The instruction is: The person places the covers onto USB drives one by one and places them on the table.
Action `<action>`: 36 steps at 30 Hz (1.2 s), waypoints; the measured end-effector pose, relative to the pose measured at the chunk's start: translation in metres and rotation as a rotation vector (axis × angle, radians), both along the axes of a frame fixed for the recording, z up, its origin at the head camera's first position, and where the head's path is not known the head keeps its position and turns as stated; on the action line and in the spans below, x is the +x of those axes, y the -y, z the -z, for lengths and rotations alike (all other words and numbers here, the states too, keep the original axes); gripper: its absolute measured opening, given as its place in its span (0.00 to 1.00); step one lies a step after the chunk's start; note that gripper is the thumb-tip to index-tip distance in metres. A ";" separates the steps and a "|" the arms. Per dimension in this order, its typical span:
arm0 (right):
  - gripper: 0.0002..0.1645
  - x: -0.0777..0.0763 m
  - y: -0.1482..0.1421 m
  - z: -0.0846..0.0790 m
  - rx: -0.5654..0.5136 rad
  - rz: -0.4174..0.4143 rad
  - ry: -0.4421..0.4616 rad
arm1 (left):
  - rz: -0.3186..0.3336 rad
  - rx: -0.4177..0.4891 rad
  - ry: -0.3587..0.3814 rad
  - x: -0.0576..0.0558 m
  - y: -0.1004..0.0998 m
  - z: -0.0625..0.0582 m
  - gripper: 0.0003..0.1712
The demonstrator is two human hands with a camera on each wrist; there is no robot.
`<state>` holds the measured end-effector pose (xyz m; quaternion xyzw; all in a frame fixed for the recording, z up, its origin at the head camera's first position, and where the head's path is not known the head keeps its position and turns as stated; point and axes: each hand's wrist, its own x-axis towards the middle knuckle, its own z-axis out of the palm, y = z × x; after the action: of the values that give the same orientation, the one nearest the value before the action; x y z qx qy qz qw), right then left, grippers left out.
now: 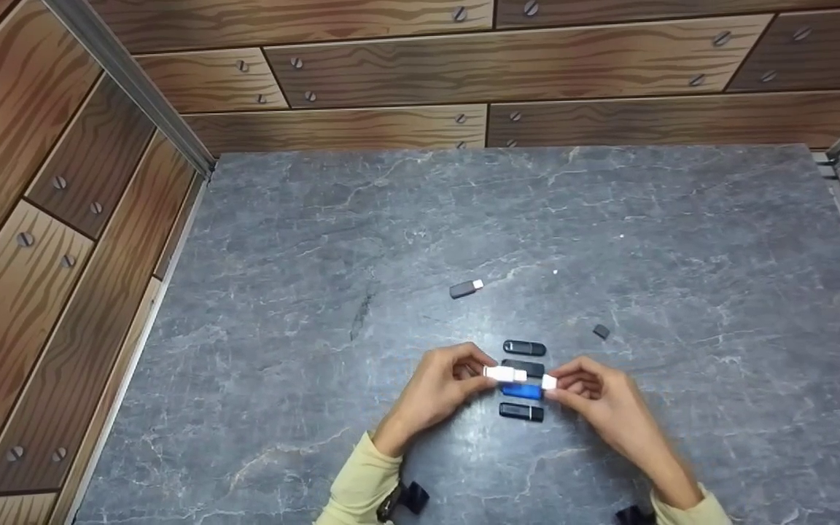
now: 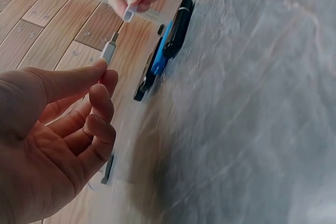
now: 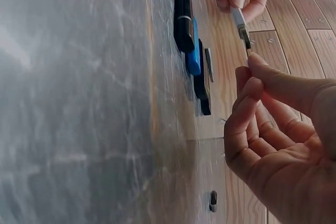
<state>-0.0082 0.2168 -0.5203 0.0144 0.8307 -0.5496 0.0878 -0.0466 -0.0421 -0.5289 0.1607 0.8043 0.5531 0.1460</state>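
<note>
My left hand (image 1: 438, 383) pinches a white USB stick (image 1: 502, 374) between thumb and forefinger, its bare plug pointing right. In my right hand (image 1: 602, 394) a small white cap (image 1: 549, 382) is pinched, a short gap away from the plug. The left wrist view shows the cap's hollow end facing the stick. Both are held above a column of USB sticks on the table: a black one (image 1: 524, 348), another black one (image 1: 526, 367) partly hidden by the white stick, a blue one (image 1: 522, 392), and a black one with a light band (image 1: 521, 412) nearest me.
Farther back on the grey marbled table (image 1: 303, 255) lies an uncapped dark USB stick (image 1: 465, 289). To the right sits a small dark cap (image 1: 601, 332). Wood-patterned panels (image 1: 420, 69) stand along the back and left edges.
</note>
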 end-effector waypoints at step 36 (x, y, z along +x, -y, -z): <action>0.13 0.002 0.007 0.003 0.008 -0.105 -0.058 | 0.068 -0.009 0.013 0.006 -0.011 -0.001 0.10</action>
<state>-0.0059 0.2103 -0.5231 -0.0447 0.8346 -0.5413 0.0923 -0.0409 -0.0312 -0.5279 0.1840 0.7998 0.5453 0.1706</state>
